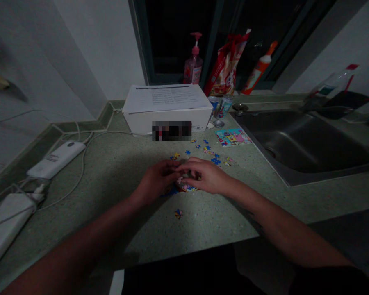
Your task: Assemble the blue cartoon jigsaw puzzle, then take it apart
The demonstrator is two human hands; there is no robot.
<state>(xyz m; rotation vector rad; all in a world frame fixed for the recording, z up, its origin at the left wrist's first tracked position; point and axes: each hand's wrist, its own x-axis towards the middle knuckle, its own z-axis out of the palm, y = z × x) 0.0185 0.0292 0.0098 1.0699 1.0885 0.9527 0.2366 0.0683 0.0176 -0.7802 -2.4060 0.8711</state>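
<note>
Bare forearms, the left forearm (80, 241) and the right forearm (283, 223), angle in from the bottom edge and converge mid-counter, where the left hand (157, 181) and right hand (204, 176) curl palm-down, fingertips meeting (whether they pinch anything is hidden behind the fingers). Directly beneath the hands sits a clump of jigsaw pieces (187, 187) in pink and blue; how many are joined cannot be told, so the progress of the assembly is unclear. A single loose piece (178, 213) lies just nearer the body, apart from the clump. Ahead of the hands, many more small pieces (210, 153) lie scattered and apparently unjoined on a speckled green countertop (117, 184), beside a small cartoon-printed card (233, 137). Well to the left of the hands rests a white power bank (57, 159) with a white cable (83, 164); to the right is a stainless steel sink (307, 143). Farther ahead, printed papers (166, 98) top a white box (141, 123), and beyond them, before a dark window, stand a pink pump bottle (193, 65) and a red snack bag (226, 67).
</note>
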